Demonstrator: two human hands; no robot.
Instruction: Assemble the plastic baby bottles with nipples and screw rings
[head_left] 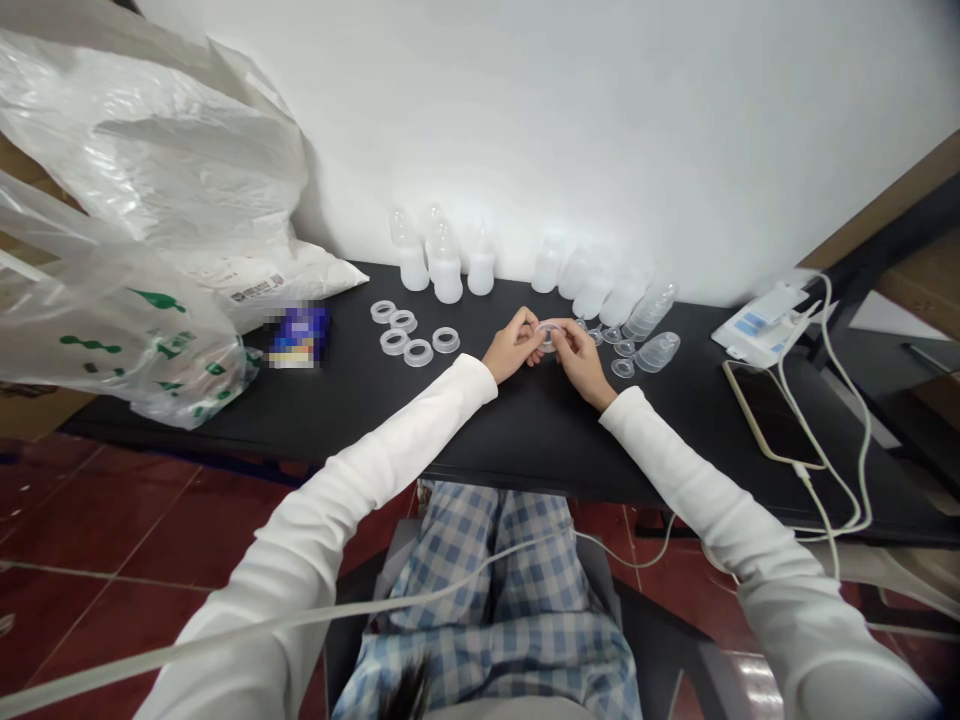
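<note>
Your grip is two-handed: your left hand [512, 350] and right hand [579, 358] pinch the small clear round piece [550, 334] between their fingertips, just above the table [525, 440], equally near both, with the loose rings [411, 338] lying off to your left.

Black table [360, 400]: rings [411, 338], bottles [447, 262], phone [772, 412], bags [127, 330].

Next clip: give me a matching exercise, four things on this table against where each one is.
Things:
1 rings
2 phone
3 bags
4 clear piece

Places:
A pinched between left hand and right hand
B right end of table
C left end of table
D lying flat, just left of the hands

Pairs: 1-D, 2-B, 3-C, 4-A
</note>
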